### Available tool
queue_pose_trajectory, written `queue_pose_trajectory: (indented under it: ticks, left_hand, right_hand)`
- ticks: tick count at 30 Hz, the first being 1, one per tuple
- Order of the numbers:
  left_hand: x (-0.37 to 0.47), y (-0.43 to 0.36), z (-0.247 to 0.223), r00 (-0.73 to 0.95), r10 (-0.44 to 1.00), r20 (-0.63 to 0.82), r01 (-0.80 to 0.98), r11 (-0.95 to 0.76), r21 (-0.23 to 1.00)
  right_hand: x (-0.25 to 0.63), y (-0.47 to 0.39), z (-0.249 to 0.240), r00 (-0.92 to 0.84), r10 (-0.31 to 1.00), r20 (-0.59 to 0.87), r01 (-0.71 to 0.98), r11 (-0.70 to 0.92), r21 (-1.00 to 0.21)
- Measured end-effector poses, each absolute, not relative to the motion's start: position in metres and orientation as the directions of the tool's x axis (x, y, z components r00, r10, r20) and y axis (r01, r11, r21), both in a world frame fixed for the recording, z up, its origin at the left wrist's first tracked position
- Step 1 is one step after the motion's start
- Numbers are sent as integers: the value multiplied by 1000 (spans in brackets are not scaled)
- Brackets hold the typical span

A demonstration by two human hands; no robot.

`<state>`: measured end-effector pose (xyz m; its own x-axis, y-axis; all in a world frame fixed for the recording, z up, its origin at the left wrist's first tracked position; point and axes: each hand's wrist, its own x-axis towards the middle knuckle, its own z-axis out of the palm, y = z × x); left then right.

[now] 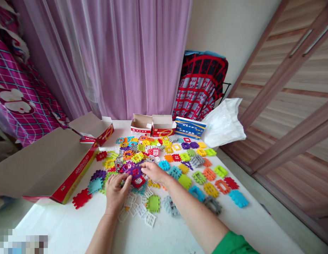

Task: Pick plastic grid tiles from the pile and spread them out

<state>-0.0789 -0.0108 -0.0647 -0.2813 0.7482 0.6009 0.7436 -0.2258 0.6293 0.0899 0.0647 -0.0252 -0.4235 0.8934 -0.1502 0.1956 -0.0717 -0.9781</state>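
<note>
Between my two hands is a purple interlocking building block (136, 170) with notched edges and openings in it. My left hand (116, 188) grips its left side with thumb and fingers. On its right edge, my right hand (154, 171) pinches it between the fingertips. A red block (138, 182) lies just below the purple one, partly covered. White lattice window pieces (141, 210) and a lime green square block (153, 203) lie on the table in front of my hands. A heap of mixed coloured blocks (137, 155) spreads out beyond them.
Large open red box (81, 165) stands on the left of the white table (66, 229), with smaller open boxes (164, 131) at the back. A blue box (190, 127) and a white plastic bag (223, 123) are back right. Several blocks, including a blue one (238, 198), line the right side.
</note>
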Motion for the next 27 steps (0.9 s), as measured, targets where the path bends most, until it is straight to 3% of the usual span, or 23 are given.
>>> queue_pose_trajectory:
  ticks: [4, 11, 17, 27]
  left_hand:
    - [-82, -10, -64, -353, 757, 550, 677, -199, 708]
    - [-89, -8, -67, -384, 782, 492, 593, -200, 780]
    - [-85, -9, -61, -322, 783, 532, 613, -256, 747]
    - [-82, -11, -61, -350, 780, 520, 646, -201, 736]
  right_hand:
    - [75, 55, -21, -221, 973, 71, 402, 157, -902]
    - [65, 31, -9, -271, 928, 258, 533, 367, -762]
    - [69, 26, -14, -283, 908, 309, 603, 419, -679]
    - [77, 26, -16, -245, 918, 311, 714, 388, -583]
